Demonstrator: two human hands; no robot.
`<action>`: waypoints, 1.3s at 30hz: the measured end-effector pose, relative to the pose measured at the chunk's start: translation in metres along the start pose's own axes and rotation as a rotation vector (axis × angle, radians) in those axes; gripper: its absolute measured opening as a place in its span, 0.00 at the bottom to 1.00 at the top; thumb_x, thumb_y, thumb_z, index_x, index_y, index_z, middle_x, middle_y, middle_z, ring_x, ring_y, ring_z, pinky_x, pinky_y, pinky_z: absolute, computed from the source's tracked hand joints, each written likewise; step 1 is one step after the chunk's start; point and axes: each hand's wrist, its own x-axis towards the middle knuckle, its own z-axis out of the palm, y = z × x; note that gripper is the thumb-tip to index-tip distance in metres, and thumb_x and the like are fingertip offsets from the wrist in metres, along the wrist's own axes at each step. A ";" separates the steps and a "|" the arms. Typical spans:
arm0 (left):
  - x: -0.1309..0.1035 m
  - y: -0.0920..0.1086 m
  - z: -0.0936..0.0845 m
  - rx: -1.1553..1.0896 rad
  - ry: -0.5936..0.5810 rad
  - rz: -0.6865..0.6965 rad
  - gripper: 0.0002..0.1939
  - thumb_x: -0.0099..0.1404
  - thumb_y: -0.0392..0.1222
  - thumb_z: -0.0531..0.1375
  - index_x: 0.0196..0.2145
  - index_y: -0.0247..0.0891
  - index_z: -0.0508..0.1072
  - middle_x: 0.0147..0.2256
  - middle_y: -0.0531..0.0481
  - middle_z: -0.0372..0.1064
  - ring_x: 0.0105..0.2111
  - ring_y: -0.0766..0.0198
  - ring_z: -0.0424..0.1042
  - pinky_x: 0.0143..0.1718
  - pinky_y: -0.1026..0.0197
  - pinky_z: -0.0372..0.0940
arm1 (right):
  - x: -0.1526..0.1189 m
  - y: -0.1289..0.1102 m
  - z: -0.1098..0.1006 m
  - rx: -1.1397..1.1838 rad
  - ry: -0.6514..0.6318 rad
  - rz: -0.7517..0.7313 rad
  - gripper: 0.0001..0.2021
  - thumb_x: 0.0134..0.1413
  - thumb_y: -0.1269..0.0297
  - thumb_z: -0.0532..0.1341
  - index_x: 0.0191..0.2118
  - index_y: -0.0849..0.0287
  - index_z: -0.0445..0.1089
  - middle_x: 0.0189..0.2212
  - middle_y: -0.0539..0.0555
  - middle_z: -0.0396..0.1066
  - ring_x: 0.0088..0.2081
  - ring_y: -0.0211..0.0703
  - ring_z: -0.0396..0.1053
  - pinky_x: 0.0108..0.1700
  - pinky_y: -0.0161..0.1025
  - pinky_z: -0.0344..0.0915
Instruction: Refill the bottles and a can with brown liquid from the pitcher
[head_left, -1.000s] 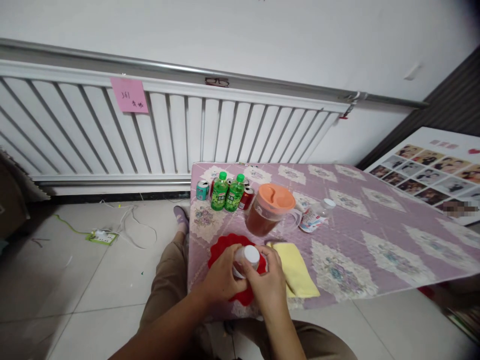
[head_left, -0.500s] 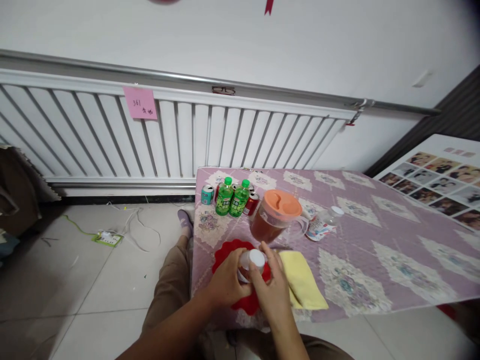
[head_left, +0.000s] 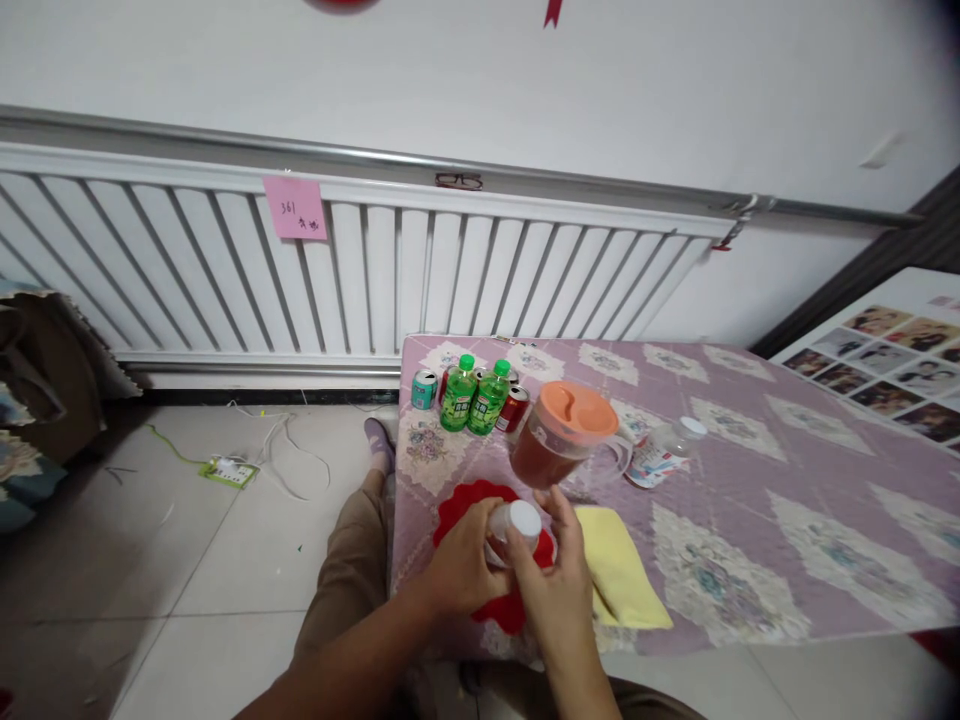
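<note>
A small clear bottle with a white cap (head_left: 523, 519) and a reddish-brown content stands over a red scalloped mat (head_left: 480, 493). My left hand (head_left: 466, 560) is wrapped round its left side. From the right, my right hand (head_left: 559, 570) curves about the bottle, its thumb against the bottle just below the cap and its fingers on the far right side. Just behind is a clear pitcher (head_left: 544, 455) with an orange lid, holding brown liquid. A folded yellow cloth (head_left: 619, 570) lies beside my right hand.
Two green drink bottles (head_left: 458, 395), a teal can (head_left: 424, 390) and a red can (head_left: 513, 410) stand at the back left. A labelled clear bottle (head_left: 664, 455) tilts right of the pitcher. A white radiator (head_left: 360, 270) runs behind the purple floral tablecloth (head_left: 742, 500).
The whole scene has shifted slightly right in view as my head turned. Both hands stay at the bottle; my right fingers look a little farther from the cap.
</note>
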 end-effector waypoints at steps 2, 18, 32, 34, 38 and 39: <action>0.000 0.000 -0.001 0.012 0.002 -0.015 0.42 0.55 0.36 0.70 0.65 0.39 0.61 0.62 0.35 0.67 0.60 0.42 0.71 0.64 0.39 0.66 | 0.002 0.001 0.002 -0.021 0.040 0.019 0.41 0.48 0.44 0.70 0.65 0.57 0.64 0.57 0.64 0.72 0.58 0.61 0.71 0.62 0.60 0.64; 0.000 0.000 -0.001 0.004 0.005 -0.023 0.42 0.54 0.36 0.70 0.64 0.40 0.61 0.62 0.37 0.68 0.61 0.42 0.70 0.65 0.39 0.65 | 0.000 0.005 0.004 0.009 0.049 0.029 0.38 0.50 0.43 0.68 0.64 0.56 0.66 0.57 0.63 0.73 0.57 0.60 0.72 0.61 0.61 0.65; -0.001 -0.008 0.003 0.014 0.005 -0.041 0.43 0.54 0.35 0.70 0.65 0.41 0.60 0.62 0.37 0.68 0.60 0.44 0.71 0.62 0.42 0.67 | -0.001 -0.005 0.002 0.005 0.034 -0.070 0.22 0.55 0.50 0.67 0.52 0.55 0.75 0.52 0.61 0.77 0.55 0.57 0.73 0.61 0.58 0.66; -0.001 -0.010 0.004 0.017 0.018 -0.030 0.43 0.55 0.36 0.70 0.65 0.41 0.60 0.63 0.36 0.66 0.61 0.43 0.70 0.64 0.40 0.65 | -0.003 -0.006 -0.001 0.075 0.061 -0.063 0.21 0.56 0.51 0.67 0.53 0.54 0.75 0.53 0.60 0.77 0.55 0.54 0.73 0.60 0.55 0.66; -0.002 -0.011 0.005 0.009 0.038 -0.040 0.43 0.54 0.35 0.70 0.65 0.41 0.61 0.63 0.36 0.66 0.63 0.43 0.68 0.67 0.39 0.62 | -0.005 -0.010 -0.009 0.246 0.175 0.004 0.19 0.54 0.52 0.69 0.49 0.54 0.74 0.47 0.57 0.78 0.48 0.50 0.75 0.54 0.49 0.70; -0.002 -0.011 0.006 0.010 0.041 -0.049 0.43 0.54 0.35 0.71 0.65 0.41 0.61 0.63 0.36 0.66 0.64 0.43 0.68 0.67 0.39 0.62 | -0.006 -0.011 -0.012 0.275 0.193 0.026 0.18 0.54 0.51 0.70 0.46 0.54 0.73 0.44 0.56 0.78 0.46 0.49 0.76 0.51 0.47 0.71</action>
